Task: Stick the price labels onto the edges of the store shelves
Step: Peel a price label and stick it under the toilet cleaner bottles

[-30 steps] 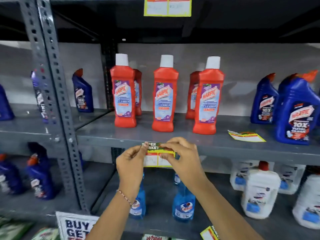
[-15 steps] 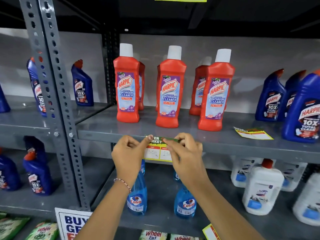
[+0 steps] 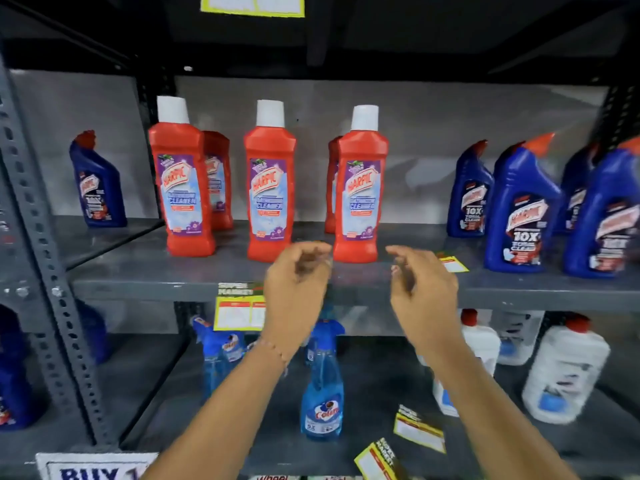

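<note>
A yellow and green price label (image 3: 238,306) hangs stuck on the front edge of the grey middle shelf (image 3: 145,289). My left hand (image 3: 298,285) hovers just right of it, fingers loosely curled, holding nothing. My right hand (image 3: 420,289) is further right, fingers apart and empty, in front of the shelf edge. Another loose price label (image 3: 453,264) lies on the shelf top just beyond my right hand. Two more labels (image 3: 417,427) (image 3: 375,460) lie on the lower shelf. A label (image 3: 252,5) is stuck on the upper shelf's edge.
Red cleaner bottles (image 3: 270,192) stand on the middle shelf, blue bottles (image 3: 519,209) to the right and left (image 3: 97,181). Blue spray bottles (image 3: 322,386) and white jugs (image 3: 564,368) fill the lower shelf. A perforated steel upright (image 3: 45,258) stands at the left.
Both hands have let go of the label, which now stays on the shelf edge, and have moved up and to the right. The camera view has shifted.
</note>
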{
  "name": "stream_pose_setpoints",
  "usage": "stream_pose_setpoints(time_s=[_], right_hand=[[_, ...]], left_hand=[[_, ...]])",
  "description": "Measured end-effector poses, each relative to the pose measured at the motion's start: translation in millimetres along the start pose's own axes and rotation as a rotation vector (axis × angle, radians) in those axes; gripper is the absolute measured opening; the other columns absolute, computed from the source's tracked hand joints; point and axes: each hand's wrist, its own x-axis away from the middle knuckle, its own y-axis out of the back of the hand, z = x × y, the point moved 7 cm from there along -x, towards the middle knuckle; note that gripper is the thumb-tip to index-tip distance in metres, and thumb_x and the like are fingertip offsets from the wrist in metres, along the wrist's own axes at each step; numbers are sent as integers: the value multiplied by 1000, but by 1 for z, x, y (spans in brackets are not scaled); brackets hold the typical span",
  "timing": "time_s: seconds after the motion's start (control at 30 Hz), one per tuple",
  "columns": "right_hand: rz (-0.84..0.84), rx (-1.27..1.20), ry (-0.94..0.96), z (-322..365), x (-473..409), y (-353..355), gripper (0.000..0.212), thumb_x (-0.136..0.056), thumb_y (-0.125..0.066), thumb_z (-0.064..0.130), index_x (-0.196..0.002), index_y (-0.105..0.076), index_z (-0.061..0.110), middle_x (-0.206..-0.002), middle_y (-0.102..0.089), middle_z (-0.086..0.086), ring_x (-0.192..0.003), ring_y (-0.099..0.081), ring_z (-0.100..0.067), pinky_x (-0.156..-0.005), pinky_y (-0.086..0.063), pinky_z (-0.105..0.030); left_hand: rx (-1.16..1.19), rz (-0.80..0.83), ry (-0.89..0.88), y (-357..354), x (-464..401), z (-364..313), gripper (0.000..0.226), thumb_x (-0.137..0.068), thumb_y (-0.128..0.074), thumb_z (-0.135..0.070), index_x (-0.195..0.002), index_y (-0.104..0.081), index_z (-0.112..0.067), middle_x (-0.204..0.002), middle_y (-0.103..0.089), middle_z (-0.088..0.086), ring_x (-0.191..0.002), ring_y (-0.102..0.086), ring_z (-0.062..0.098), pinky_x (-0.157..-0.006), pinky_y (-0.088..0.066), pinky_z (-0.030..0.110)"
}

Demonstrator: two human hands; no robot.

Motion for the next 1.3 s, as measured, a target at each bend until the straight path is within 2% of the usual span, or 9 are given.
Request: stream_pose_setpoints(time_s=[0.1,0.33,0.43,0.6,0.73,0.87,1.0,1.1,1.3], right_hand=[[100,207,-209,-60,-28,22,31,-84,-64,20,-116,-65,24,-117,-64,-9,-109,-59,-33,-93,-46,-53],[510,270,-357,-115,-56,14,49,-73,-67,66,-115,-63,40,-123,-66,7,-113,-59,-23,-96,-40,-44],[432,74,-328,-113,-58,13,47,-69,-77,54,-110,-69,33,-117,-64,6,-106,-61,-21,-95,-45,-47],[236,-28,-153,-104,-52,29,64,-70,-84,29,-129,-59,33,-121,-54,7,-108,-56,-13,-93,-50,-35],[55,-345,-112,-108,-32,62,56,-75,-82,21,-128,-62,27,-124,-51,6,-117,-50,-7,-100,-44,-24],[-107,-402,-211,-143,-4,113,46,-82,-76,18,-125,-64,25,-124,-52,2,-114,-54,-7,-88,-50,-20],[-156,-341,-270,-199,22,162,52,-79,-78,16,-125,-61,33,-116,-52,10,-103,-56,2,-79,-48,-9],[-132,-291,-347,-244,33,192,50,-82,-76,17,-127,-61,32,-119,-53,5,-100,-56,4,-73,-44,-3],[-252,-393,-445,-301,31,224,32,-88,-69,13,-112,-67,34,-114,-60,-3,-96,-61,3,-71,-44,-2]], left_hand=[[-23,240,117,-77,-10,1,19,-81,-65,-2,-98,-71,-8,-86,-70,0,-65,-58,-5,-72,-45,12],[-393,544,264,-174,-40,20,28,-70,-57,-10,-85,-66,12,-93,-65,36,-93,-62,46,-68,-51,45],[-298,434,315,-175,-42,28,31,-69,-62,-2,-97,-71,-11,-97,-73,16,-94,-68,32,-86,-57,39],[-67,364,245,-166,-34,14,36,-73,-61,9,-95,-75,-16,-77,-72,3,-56,-60,0,-54,-50,17],[48,337,132,-166,-16,-16,31,-76,-65,8,-100,-74,-10,-94,-74,10,-79,-65,8,-77,-57,18],[181,452,195,-207,28,-33,31,-80,-65,11,-107,-70,-5,-92,-71,15,-80,-66,19,-68,-60,22],[79,543,68,-271,73,-43,38,-79,-69,5,-109,-71,-18,-80,-75,-3,-70,-66,10,-72,-61,26],[-34,532,0,-317,100,-49,41,-78,-70,1,-110,-70,-25,-59,-67,-24,-58,-56,-3,-65,-52,7],[-215,513,-121,-378,129,-68,40,-80,-67,-6,-115,-68,-26,-89,-75,2,-78,-60,2,-77,-48,7]])
